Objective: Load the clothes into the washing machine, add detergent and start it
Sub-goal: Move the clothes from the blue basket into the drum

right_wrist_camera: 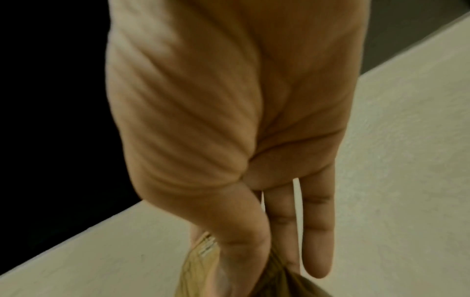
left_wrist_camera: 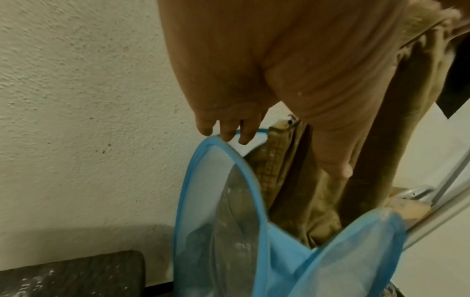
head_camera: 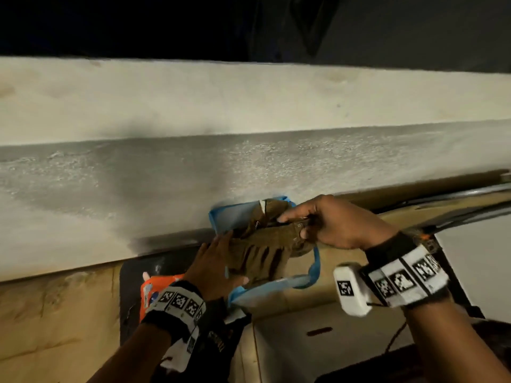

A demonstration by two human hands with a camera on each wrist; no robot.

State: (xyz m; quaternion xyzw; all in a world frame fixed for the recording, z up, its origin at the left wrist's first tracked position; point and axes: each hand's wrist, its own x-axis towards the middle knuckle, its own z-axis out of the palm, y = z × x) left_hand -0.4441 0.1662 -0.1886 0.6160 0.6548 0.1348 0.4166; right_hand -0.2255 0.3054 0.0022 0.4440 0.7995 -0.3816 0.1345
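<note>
A blue mesh laundry hamper (head_camera: 312,275) stands against the wall with a brown garment (head_camera: 265,244) half out of it. My right hand (head_camera: 301,225) pinches the garment's upper edge between thumb and fingers and holds it above the hamper. The right wrist view shows that hand (right_wrist_camera: 274,261) gripping the brown cloth (right_wrist_camera: 198,267), little finger straight. My left hand (head_camera: 215,261) lies at the hamper's left side, its palm against the garment. In the left wrist view its fingertips (left_wrist_camera: 229,134) touch the blue rim (left_wrist_camera: 203,180), and the thumb lies along the hanging garment (left_wrist_camera: 292,180).
An orange detergent packet (head_camera: 154,286) lies on a dark mat (head_camera: 130,299) left of the hamper. A white appliance top (head_camera: 475,258) is at the right, with a dark cable along the wall base. A pale box (head_camera: 304,341) sits on the wooden floor below.
</note>
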